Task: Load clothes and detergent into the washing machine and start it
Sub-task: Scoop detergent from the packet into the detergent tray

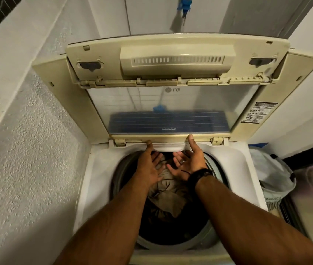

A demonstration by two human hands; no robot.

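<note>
Both hands reach to twelve o'clock of the washing machine (98,169): the left hand (149,166) and right hand (187,162) have their grip spread, thumbs touching the white detergent drawer (168,148) under the raised lid (171,111). Clothes (168,190) already fill the drum below. Yanked crookedly, that drawer might jam or spill onto the laundry, I reckon.
</note>
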